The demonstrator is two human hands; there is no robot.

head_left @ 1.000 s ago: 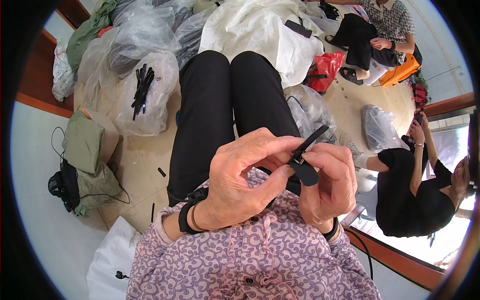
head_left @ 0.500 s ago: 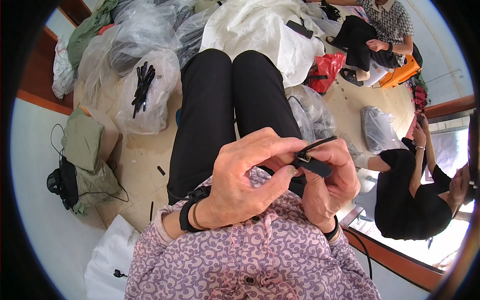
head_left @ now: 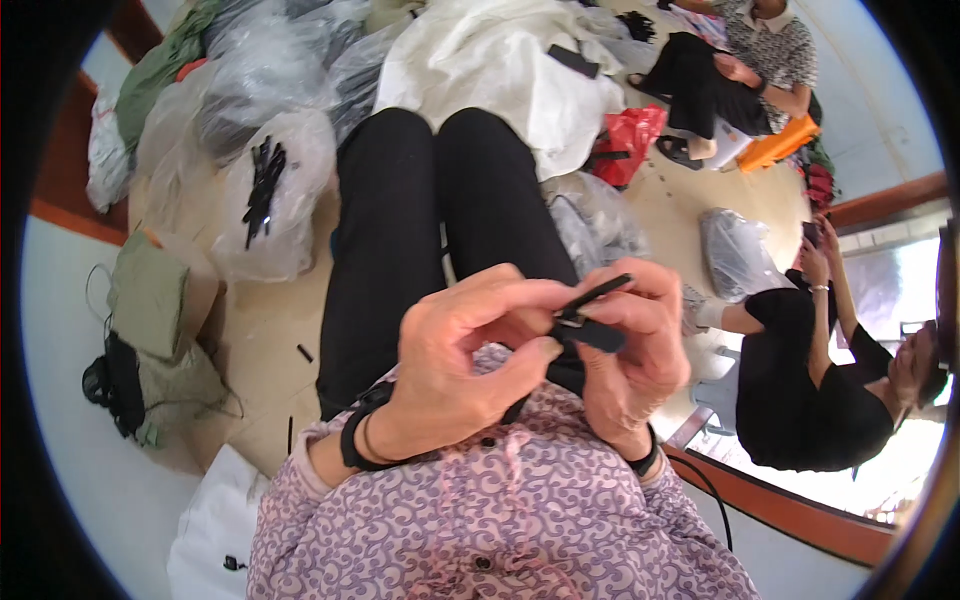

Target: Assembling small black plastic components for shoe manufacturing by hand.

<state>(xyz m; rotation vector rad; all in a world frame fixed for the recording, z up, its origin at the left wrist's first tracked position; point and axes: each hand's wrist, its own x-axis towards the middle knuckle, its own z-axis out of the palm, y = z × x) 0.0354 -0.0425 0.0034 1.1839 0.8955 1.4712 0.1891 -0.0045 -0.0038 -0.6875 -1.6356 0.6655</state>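
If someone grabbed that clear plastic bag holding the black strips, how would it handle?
The clear plastic bag of black strips looks crumpled and slack, so it would probably sag and shift when lifted. It seems mostly air with few strips, so likely light. The thin film may feel slippery.

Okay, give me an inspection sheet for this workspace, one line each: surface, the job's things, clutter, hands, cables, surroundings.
Surface: tan floor, person seated with black-trousered legs stretched out.
Job's things: small black strap piece pinched between both hands over the lap.
Clutter: clear bag of black pieces, more plastic bags, white sheet, red bag, loose black bits on the floor.
Hands: left hand and right hand both grip the strap piece.
Cables: thin wire beside black item at left.
Surroundings: two other people sitting at right, wooden edging.
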